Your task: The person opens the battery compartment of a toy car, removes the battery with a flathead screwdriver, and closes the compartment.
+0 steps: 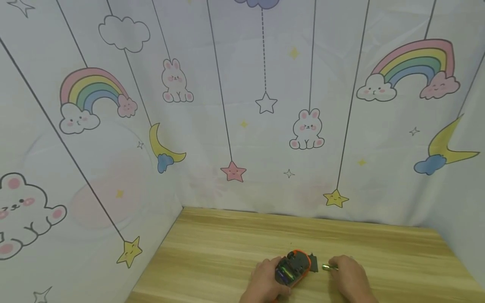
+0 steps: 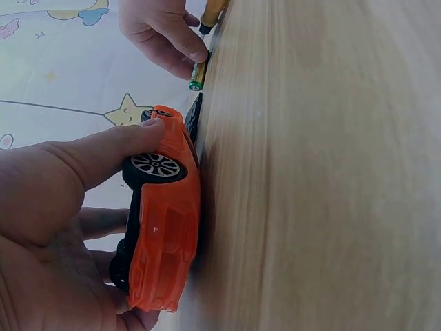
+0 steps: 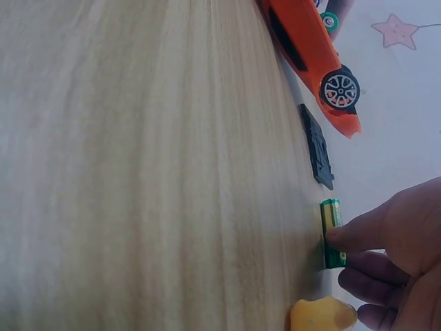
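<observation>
My left hand (image 1: pixel 263 280) grips an orange toy car (image 2: pixel 165 227) that lies upside down, its dark underside (image 1: pixel 297 263) facing up. The battery compartment in that underside stands uncovered, with batteries (image 1: pixel 286 273) showing inside. To the right of the car, my right hand (image 1: pixel 350 275) pinches a green and gold battery (image 3: pixel 332 233) between thumb and fingers, low over the tabletop. Between the car and this battery lies a black battery cover (image 3: pixel 317 146). Beside the right hand's fingers is a screwdriver with a yellow handle (image 3: pixel 320 314), partly out of frame.
The wood-grain tabletop (image 1: pixel 212 240) runs back to a printed cloth wall (image 1: pixel 265 185). Similar cloth closes off the left (image 1: pixel 94 176) and right sides.
</observation>
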A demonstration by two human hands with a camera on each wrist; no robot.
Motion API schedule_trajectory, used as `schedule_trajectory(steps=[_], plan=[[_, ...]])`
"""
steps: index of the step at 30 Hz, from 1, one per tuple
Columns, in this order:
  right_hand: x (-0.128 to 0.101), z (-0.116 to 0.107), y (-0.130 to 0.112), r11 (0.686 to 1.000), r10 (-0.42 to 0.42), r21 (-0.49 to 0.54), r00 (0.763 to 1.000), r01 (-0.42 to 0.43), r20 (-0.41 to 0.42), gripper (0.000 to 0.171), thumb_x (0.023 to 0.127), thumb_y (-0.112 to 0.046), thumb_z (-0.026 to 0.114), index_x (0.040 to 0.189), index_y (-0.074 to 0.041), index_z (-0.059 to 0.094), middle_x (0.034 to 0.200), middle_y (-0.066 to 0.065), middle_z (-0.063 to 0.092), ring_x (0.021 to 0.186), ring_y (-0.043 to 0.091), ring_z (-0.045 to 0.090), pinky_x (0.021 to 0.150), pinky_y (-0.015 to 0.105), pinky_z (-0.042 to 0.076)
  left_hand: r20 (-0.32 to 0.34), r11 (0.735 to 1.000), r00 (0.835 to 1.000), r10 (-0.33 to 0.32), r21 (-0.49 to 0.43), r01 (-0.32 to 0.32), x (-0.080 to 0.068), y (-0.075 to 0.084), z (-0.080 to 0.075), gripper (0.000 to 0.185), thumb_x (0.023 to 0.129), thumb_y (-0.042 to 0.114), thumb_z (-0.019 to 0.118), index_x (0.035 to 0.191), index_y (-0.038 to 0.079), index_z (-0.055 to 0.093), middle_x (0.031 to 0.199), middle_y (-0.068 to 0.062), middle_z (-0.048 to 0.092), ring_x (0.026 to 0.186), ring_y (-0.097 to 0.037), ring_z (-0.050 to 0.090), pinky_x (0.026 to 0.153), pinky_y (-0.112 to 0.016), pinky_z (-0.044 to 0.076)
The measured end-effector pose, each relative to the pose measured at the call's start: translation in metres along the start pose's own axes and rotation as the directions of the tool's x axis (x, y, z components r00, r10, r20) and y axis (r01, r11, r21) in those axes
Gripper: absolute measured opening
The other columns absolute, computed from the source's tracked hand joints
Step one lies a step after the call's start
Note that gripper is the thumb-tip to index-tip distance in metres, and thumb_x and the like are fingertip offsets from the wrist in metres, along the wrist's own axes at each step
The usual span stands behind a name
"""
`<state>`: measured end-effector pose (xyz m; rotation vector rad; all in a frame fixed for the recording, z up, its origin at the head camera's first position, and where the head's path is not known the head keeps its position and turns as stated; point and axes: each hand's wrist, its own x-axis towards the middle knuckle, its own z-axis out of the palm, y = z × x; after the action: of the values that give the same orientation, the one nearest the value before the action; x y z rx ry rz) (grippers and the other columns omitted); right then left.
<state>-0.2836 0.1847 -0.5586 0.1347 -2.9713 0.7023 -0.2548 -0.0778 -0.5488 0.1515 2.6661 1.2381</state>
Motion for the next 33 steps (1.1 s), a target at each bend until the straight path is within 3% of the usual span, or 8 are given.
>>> schedule_trajectory(steps=[6, 21, 26, 33], plan=[[-0.001, 0.0, -0.002, 1.0, -0.023, -0.013, 0.999, 0.022, -0.031, 0.022, 0.081, -0.006, 0.081, 0.102, -0.007, 0.078, 0.102, 0.014, 0.075, 0.1, 0.041, 0.069, 0.088, 0.063, 0.052, 0.002, 1.0, 1.0, -0.001, 0.004, 0.001, 0.0, 0.0, 0.0, 0.083, 0.066, 0.018, 0.096, 0.14, 0.009, 0.06, 0.111, -0.004, 0.062, 0.102, -0.025, 0.052, 0.097, -0.049, 0.044], [-0.006, 0.001, -0.023, 0.997, -0.052, 0.048, 0.998, 0.054, -0.044, 0.021, 0.081, -0.013, 0.083, 0.101, -0.011, 0.077, 0.104, 0.009, 0.075, 0.1, 0.035, 0.069, 0.092, 0.062, 0.051, -0.019, 0.999, 1.0, 0.011, 0.048, -0.011, -0.001, 0.0, 0.002, 0.084, 0.064, 0.019, 0.096, 0.139, 0.01, 0.061, 0.109, -0.004, 0.063, 0.099, -0.026, 0.052, 0.094, -0.049, 0.045], [-0.007, 0.005, -0.034, 0.996, -0.039, 0.082, 0.999, 0.041, -0.024, 0.024, 0.079, -0.02, 0.086, 0.101, -0.015, 0.077, 0.104, 0.005, 0.076, 0.099, 0.031, 0.069, 0.087, 0.059, 0.054, -0.016, 0.999, 1.0, -0.008, 0.048, 0.008, -0.001, 0.0, 0.002, 0.085, 0.065, 0.02, 0.096, 0.14, 0.009, 0.06, 0.109, -0.004, 0.062, 0.1, -0.027, 0.053, 0.095, -0.05, 0.045], [-0.009, 0.005, -0.05, 0.994, -0.005, 0.109, 1.0, 0.001, 0.03, 0.026, 0.082, -0.02, 0.085, 0.105, -0.015, 0.075, 0.107, 0.004, 0.073, 0.105, 0.032, 0.069, 0.092, 0.057, 0.054, -0.015, 1.0, 1.0, 0.001, 0.005, -0.001, -0.001, 0.0, 0.001, 0.086, 0.065, 0.018, 0.096, 0.142, 0.01, 0.059, 0.106, -0.001, 0.06, 0.097, -0.023, 0.05, 0.091, -0.047, 0.045]])
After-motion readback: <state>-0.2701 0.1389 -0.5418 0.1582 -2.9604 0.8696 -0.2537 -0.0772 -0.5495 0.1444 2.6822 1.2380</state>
